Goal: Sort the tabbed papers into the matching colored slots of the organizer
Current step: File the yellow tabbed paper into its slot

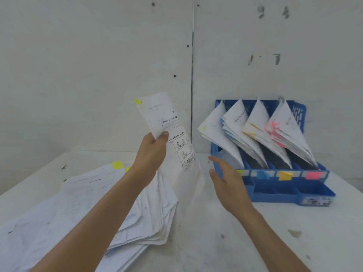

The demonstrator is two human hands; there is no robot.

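Sheet (pixel 167 118) w/ yellow-green tab (pixel 138 101) held up in your left hand (pixel 152 149), mid-air over the pile (pixel 78 203).
Light, floppy: you pinch its left edge; right hand (pixel 227 183) is open beside organizer (pixel 275 191), free to support the sagging bottom.

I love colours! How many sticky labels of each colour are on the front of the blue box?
Green label, partly behind the right hand: 1
Blue label: 1
Orange label: 1
Pink label: 1
Total: 4 labels
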